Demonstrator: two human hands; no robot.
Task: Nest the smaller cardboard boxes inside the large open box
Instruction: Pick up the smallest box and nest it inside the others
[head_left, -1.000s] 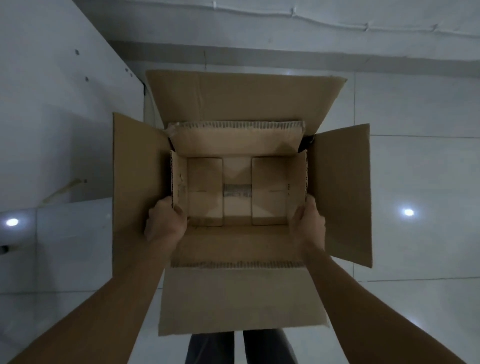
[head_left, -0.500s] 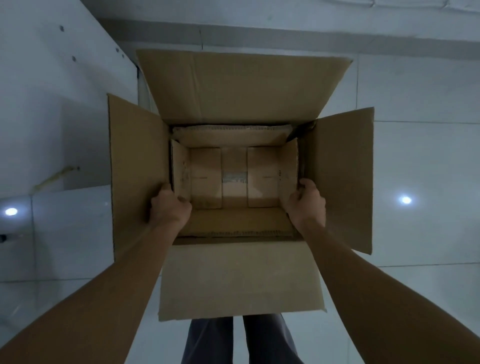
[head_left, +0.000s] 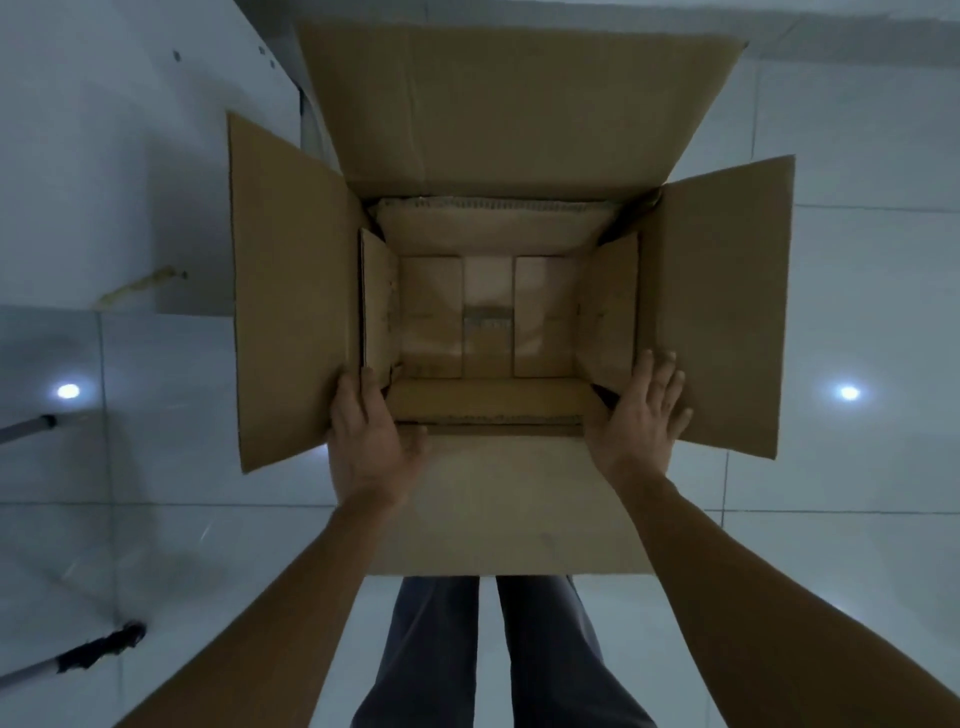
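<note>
The large open box (head_left: 291, 291) stands on the floor with its four flaps spread outward. A smaller open cardboard box (head_left: 488, 234) sits down inside it, its own flaps upright against the big box's walls and its bottom showing a strip of tape. My left hand (head_left: 371, 434) rests flat at the near left corner of the opening, fingers apart, holding nothing. My right hand (head_left: 641, 410) lies flat with spread fingers on the near right corner, touching the right flap.
The pale tiled floor (head_left: 857, 291) surrounds the box, with two bright light reflections. A white wall panel (head_left: 104, 130) rises at the left. Two metal legs (head_left: 78, 657) stick in at the lower left. My trouser legs (head_left: 441, 649) stand below the near flap.
The smaller box has gone down into the large one. Both hands have let go of its sides and now lie open on the big box's near corners.
</note>
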